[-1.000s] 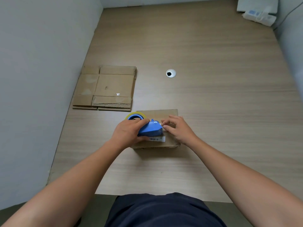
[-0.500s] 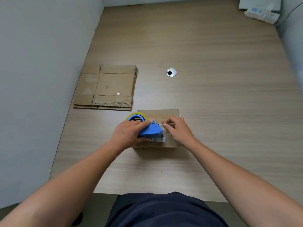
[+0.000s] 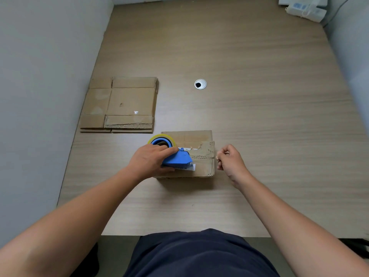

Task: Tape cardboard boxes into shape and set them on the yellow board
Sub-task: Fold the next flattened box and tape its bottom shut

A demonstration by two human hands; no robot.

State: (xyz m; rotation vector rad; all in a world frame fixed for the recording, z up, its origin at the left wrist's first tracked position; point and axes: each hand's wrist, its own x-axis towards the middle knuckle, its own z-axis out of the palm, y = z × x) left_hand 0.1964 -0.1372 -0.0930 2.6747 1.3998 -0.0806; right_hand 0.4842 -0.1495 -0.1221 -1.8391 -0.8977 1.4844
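Note:
A small folded cardboard box (image 3: 201,168) sits on the wooden table (image 3: 259,116) in front of me. My left hand (image 3: 149,159) grips a blue tape dispenser (image 3: 176,159) with a yellowish roll, resting on the box's left part. A strip of clear tape (image 3: 201,155) runs from the dispenser across the box top to its right edge. My right hand (image 3: 229,161) is just past that edge, its curled fingertips pinching the tape's end. No yellow board is in view.
A stack of flattened cardboard boxes (image 3: 121,104) lies at the back left, close to the grey wall (image 3: 40,86). A round metal cable grommet (image 3: 200,84) is set in the table behind the box. White devices (image 3: 305,7) sit in the far right corner.
My right hand has moved from the dispenser's mouth to the right, past the box's edge, drawing the tape across the top. The left hand and dispenser have stayed in place.

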